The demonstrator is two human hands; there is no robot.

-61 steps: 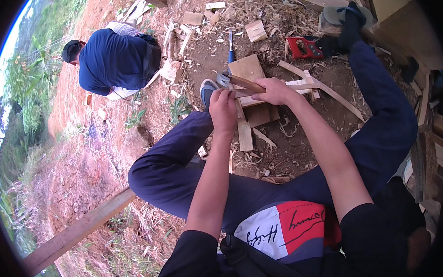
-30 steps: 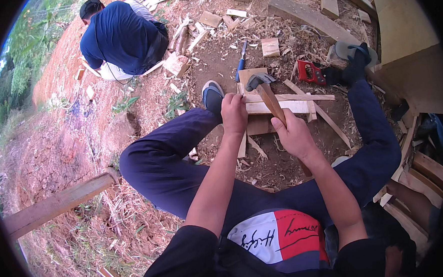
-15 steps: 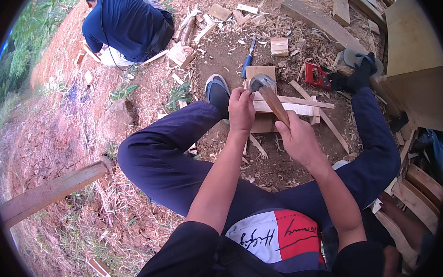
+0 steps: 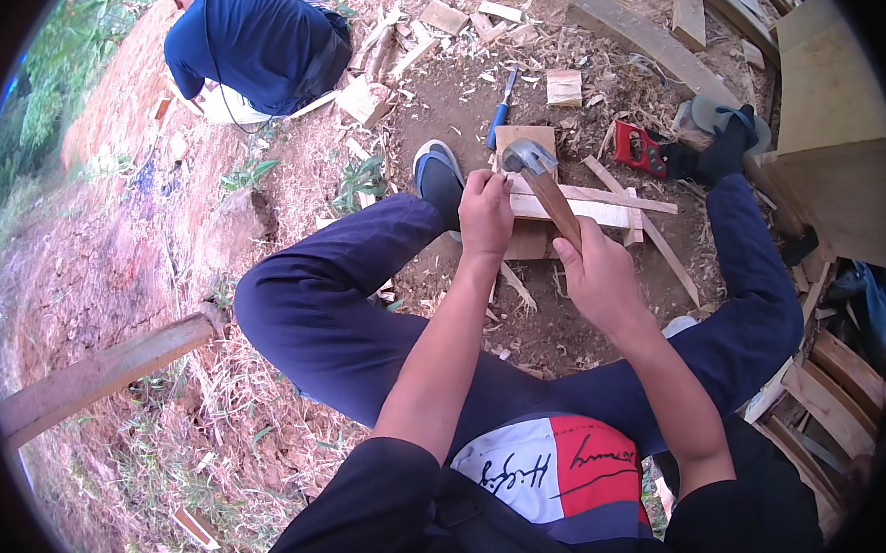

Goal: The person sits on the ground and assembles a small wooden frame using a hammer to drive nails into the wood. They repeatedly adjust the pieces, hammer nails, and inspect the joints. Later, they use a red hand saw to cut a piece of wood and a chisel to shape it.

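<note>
My right hand (image 4: 600,278) is wrapped round the wooden handle of a claw hammer (image 4: 557,208), whose metal head is over the left end of some wood strips. Beside that head, my left hand (image 4: 485,217) is closed at the strips' left end; what its fingers pinch is hidden. A thin wood strip (image 4: 624,199) lies across a thicker pale wood piece (image 4: 585,209). Both rest over a flat board (image 4: 528,137) on the ground between my feet. A blue-handled chisel (image 4: 502,110) lies just beyond the board.
A red-handled saw (image 4: 639,151) lies by my right foot, near a long beam (image 4: 651,45). A small wood block (image 4: 563,88) and shavings litter the dirt. Another person (image 4: 256,51) in dark blue sits at far left. A wooden post (image 4: 108,379) juts in from the left; a plywood box (image 4: 831,136) stands right.
The view has shifted slightly. The hammer head appears a little higher above the wood strips. Both hands keep nearly the same place and hold.
</note>
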